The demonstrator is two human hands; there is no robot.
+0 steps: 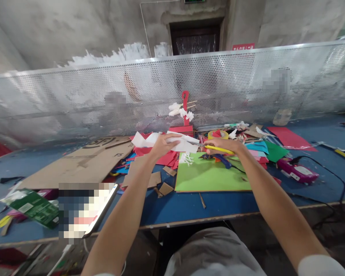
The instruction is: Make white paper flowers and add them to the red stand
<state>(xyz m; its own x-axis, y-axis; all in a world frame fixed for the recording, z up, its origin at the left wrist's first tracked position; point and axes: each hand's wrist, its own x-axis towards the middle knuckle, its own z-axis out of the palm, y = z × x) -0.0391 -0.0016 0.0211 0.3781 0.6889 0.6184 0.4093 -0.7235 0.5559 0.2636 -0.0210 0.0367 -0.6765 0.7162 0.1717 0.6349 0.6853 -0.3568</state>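
Near the middle of the table my left hand (163,145) grips a white sheet of paper (145,140), its fingers closed over the sheet. My right hand (222,145) is wrapped round yellow-handled scissors (220,149), whose blades point left at the paper's right end. Whether the blades are parted I cannot tell. Beneath the scissors lies a green sheet (209,178) with a small white paper cutout (186,158) on it. A glue gun with a blue handle (224,161) rests there, partly hidden by my right hand.
Behind my hands stands a red paper piece with white tufts (185,109), before a perforated metal screen (149,88). Flattened cardboard (74,163) and a phone (103,211) are at left. Yellow tape (218,134), a purple device (297,170) and a red sheet (290,138) lie right.
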